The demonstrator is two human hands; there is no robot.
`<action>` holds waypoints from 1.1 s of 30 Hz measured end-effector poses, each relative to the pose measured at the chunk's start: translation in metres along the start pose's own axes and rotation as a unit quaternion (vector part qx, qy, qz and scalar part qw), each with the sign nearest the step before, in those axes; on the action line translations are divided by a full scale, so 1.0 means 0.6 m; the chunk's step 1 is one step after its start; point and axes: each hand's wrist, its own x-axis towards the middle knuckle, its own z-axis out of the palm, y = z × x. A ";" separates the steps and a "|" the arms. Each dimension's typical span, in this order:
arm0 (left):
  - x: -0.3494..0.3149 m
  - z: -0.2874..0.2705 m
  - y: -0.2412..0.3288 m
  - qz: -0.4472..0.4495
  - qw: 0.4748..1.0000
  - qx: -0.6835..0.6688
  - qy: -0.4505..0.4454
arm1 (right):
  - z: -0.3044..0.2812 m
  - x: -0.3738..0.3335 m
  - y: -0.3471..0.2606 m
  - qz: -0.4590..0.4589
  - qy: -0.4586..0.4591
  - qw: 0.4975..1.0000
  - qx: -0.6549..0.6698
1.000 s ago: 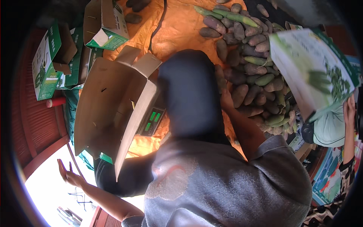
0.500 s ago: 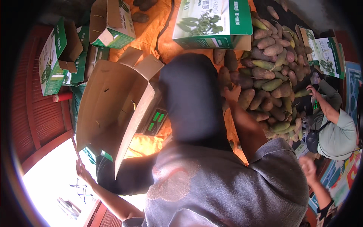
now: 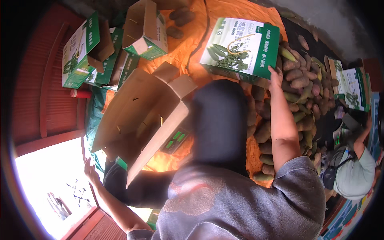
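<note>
My right hand (image 3: 276, 80) has its fingers closed on the near right corner of a green-and-white cardboard box (image 3: 262, 52), which shows pictured vegetables on its side. Beside that hand lies a large heap of green and reddish-brown radishes (image 3: 300, 83). Left of my knee, an open brown cardboard box (image 3: 138, 100) sits tilted with flaps spread. A digital scale (image 3: 175, 140) with lit green digits shows beside it, partly hidden. My left hand (image 3: 91, 172) is near this box's lower end, its fingers stretched out against the bright doorway, holding nothing I can see.
Several green-and-white boxes (image 3: 146, 34) stand at the far left by a red wall (image 3: 56, 76). An orange sheet (image 3: 196, 52) covers the floor, with a few dark radishes (image 3: 182, 18) on it. At right, another person (image 3: 354, 172) works near more boxes (image 3: 354, 86).
My right hand has left the radish heap and reached forward to the corner of the green-and-white box. The view has shifted, moving everything rightward and down. My left hand stays near the doorway.
</note>
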 end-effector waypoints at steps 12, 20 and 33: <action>-0.014 0.048 0.124 0.096 0.984 0.152 0.013 | 0.125 -0.043 -0.081 -0.038 -0.160 0.982 -0.091; -0.018 0.042 0.122 0.093 0.984 0.153 0.005 | 0.296 -0.075 -0.142 -0.145 -0.200 0.959 -0.139; -0.014 0.036 0.125 0.086 0.989 0.118 -0.007 | 0.546 -0.078 -0.220 -0.208 -0.257 0.909 -0.252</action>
